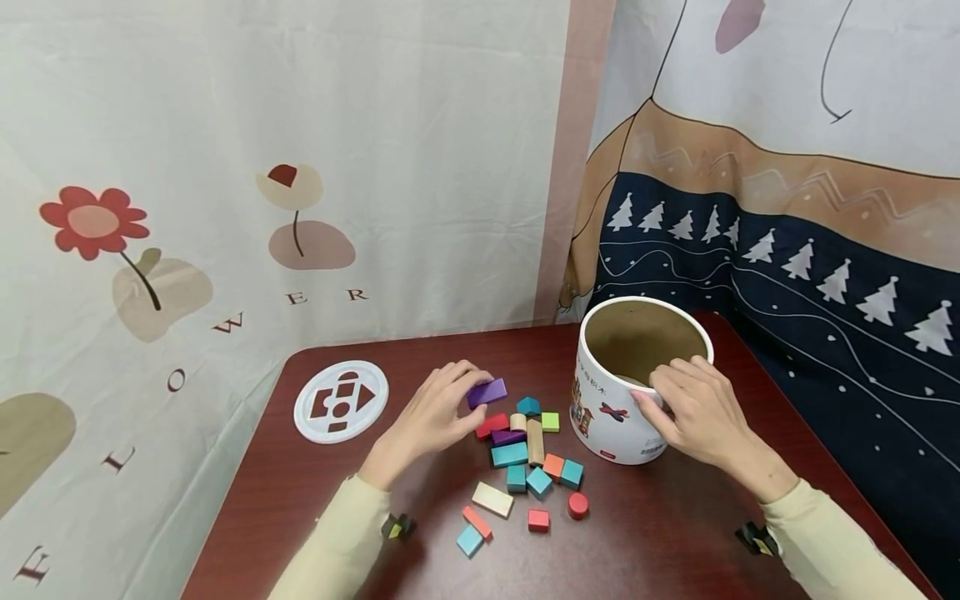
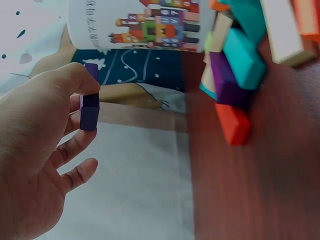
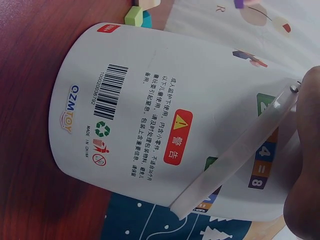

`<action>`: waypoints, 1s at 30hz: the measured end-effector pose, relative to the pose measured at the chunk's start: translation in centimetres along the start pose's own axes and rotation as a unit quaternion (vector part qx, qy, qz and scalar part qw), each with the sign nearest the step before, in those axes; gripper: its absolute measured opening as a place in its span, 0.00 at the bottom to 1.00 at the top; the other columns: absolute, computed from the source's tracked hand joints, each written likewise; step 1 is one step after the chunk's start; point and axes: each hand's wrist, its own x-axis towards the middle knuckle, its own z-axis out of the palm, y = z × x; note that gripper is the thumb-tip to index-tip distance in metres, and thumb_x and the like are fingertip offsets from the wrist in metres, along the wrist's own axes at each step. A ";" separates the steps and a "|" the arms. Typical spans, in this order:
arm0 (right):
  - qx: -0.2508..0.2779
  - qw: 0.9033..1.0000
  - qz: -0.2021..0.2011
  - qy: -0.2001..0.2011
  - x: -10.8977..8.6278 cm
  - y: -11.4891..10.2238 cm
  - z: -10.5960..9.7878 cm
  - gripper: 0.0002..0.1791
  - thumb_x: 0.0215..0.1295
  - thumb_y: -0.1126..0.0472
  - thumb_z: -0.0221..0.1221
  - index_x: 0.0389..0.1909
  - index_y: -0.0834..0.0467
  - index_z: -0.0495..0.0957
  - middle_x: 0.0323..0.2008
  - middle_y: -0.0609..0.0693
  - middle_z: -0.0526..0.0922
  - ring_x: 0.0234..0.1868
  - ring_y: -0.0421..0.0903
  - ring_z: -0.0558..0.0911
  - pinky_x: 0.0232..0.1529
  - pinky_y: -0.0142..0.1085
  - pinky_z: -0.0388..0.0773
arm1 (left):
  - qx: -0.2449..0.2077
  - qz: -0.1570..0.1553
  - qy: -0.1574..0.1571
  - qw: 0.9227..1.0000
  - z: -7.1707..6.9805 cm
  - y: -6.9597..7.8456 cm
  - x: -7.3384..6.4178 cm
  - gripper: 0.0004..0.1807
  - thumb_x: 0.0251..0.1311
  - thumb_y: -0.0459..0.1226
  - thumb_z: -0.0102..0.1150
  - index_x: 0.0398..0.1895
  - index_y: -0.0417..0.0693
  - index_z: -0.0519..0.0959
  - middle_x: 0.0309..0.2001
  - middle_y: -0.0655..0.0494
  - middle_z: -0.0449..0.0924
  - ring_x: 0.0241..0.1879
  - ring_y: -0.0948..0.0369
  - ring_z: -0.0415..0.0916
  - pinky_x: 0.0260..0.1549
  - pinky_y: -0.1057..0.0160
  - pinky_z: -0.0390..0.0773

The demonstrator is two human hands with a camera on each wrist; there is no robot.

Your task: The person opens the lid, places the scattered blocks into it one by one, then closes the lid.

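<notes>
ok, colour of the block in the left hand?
Purple: the block held in the left hand. Shows best in the head view.

A pale cloth (image 1: 435,125) with faint creases hangs behind the tabletop (image 1: 637,542) and down past its left edge. Printed on it are a red flower (image 1: 93,221), a cream flower (image 1: 292,190) with a dark red patch, and spaced letters spelling FLOWER along a slanting curve. A dusty pink stripe (image 1: 576,158) runs down its right side. Beyond it, the backdrop turns white above, with a tan band (image 1: 847,187) below, then a navy field (image 1: 795,404) bearing white trees (image 1: 836,281) and wavy lines. The tabletop is reddish brown with rounded far corners; soft light leaves a dull sheen nearer the viewer.
</notes>
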 end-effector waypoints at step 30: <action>-0.004 1.000 0.000 0.000 0.0 0.1 0.1 0.32 0.89 0.37 0.45 0.24 0.53 0.69 0.20 0.46 0.66 0.27 0.42 0.63 0.34 0.38 0.59 | -0.028 0.103 0.004 0.994 -1.7 6.0 12.2 0.22 0.71 0.40 0.71 0.66 0.48 0.85 0.58 0.54 0.86 0.55 0.57 0.81 0.58 0.55 0.84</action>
